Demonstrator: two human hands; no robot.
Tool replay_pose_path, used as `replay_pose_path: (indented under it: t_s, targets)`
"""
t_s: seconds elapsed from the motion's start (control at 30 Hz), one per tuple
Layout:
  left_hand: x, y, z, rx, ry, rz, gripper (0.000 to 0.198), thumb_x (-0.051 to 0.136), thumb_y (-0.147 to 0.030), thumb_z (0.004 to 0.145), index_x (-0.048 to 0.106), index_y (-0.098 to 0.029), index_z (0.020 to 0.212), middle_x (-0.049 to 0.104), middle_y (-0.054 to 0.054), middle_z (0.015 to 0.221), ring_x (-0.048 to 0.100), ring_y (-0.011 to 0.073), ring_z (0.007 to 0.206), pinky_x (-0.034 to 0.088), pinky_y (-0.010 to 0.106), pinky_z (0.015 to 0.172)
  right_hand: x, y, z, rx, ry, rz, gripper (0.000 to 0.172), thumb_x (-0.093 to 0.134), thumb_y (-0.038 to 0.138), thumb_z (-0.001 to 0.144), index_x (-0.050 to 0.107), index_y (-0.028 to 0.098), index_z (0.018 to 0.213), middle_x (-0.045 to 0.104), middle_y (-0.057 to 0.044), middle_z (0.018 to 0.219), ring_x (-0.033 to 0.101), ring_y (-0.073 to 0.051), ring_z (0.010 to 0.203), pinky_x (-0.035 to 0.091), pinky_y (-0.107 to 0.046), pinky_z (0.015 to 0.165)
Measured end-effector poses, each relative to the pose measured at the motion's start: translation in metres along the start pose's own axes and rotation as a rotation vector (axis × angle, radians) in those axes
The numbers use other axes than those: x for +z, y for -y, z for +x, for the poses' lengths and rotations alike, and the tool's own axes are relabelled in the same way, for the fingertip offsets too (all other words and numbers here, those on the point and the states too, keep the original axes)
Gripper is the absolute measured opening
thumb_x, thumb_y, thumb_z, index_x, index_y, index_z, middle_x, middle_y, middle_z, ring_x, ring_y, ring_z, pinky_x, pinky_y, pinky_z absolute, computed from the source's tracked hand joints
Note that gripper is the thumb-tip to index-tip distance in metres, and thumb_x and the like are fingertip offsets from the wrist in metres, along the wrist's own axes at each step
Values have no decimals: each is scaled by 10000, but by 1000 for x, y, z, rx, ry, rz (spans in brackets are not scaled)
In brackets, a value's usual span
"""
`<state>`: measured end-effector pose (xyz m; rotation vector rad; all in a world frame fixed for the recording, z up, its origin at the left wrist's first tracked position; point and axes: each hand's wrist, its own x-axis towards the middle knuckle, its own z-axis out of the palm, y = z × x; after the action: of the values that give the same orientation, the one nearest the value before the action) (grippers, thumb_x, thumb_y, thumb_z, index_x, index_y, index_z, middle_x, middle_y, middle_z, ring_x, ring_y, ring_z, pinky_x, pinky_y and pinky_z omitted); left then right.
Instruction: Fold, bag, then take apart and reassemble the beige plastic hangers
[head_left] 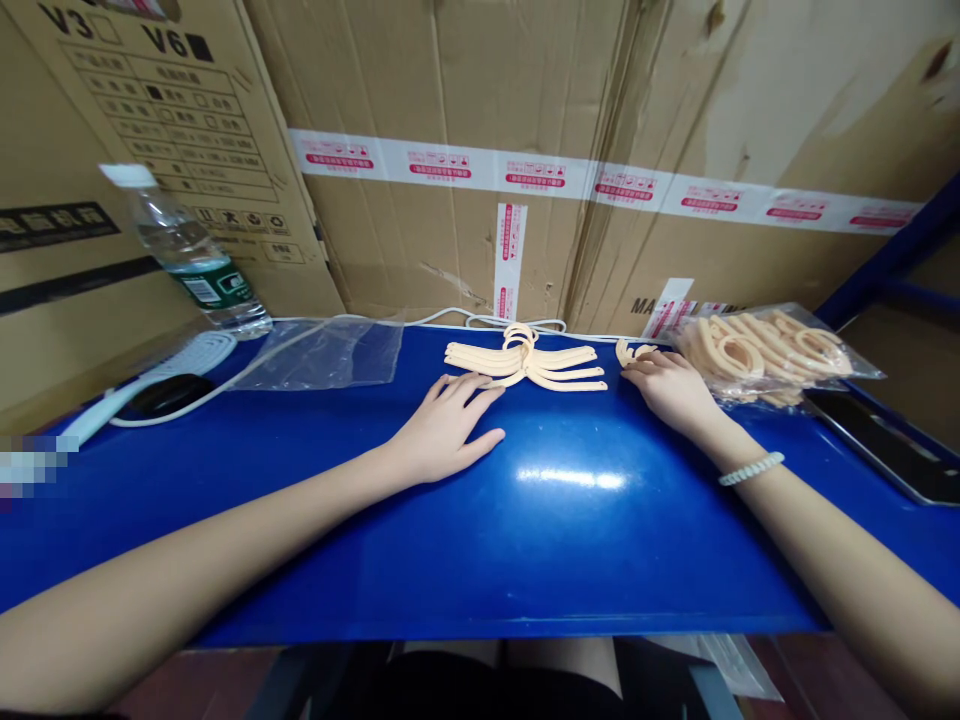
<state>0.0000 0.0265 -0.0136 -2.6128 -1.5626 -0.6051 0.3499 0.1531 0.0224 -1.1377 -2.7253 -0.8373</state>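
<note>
Several cream hangers [559,373] lie stacked on the blue table [480,560], their hooks towards the boxes. My left hand [450,430] rests with spread fingers, its fingertips at the lower left arms of the stack. To the right, my right hand [671,392] has its fingers bent over some small cream pieces [634,352]; the fingertips are partly hidden, so its grip is unclear. Beside that hand is a clear bag [772,350] filled with curved cream parts.
Cardboard boxes [450,80] wall off the back. At the left are a water bottle [199,265], a pale brush [180,360], a black mouse-like object [169,394], a white cable and an empty plastic bag [322,352]. A dark phone [885,445] lies at the right.
</note>
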Motion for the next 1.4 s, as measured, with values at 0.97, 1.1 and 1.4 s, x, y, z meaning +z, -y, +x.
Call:
replay_pose_path:
  t_s: [0.97, 1.1, 1.4]
  targets:
    - [2, -1, 4, -38, -217, -226, 166, 431, -238, 1024, 590, -199, 1000, 675, 71, 974, 608, 232, 914, 485, 407, 837, -50, 45, 2, 788, -324, 1797, 333, 846, 451, 703, 689, 212, 874, 752, -50, 856, 717, -179, 758, 580, -282, 657]
    - [2, -1, 5, -24, -309, -276, 113, 471, -212, 1001, 583, -200, 988, 670, 69, 972, 615, 227, 919, 504, 388, 837, -44, 43, 1, 803, -249, 1872, 279, 810, 391, 746, 645, 240, 913, 759, -48, 911, 733, -215, 876, 598, -323, 706]
    - [-2, -2, 5, -57, -350, -301, 107, 503, -180, 966, 582, -194, 1036, 669, 72, 1011, 629, 230, 967, 523, 391, 875, -34, 49, 1, 693, -64, 1862, 219, 694, 416, 847, 623, 240, 955, 739, -96, 1179, 684, -268, 1144, 588, -423, 872]
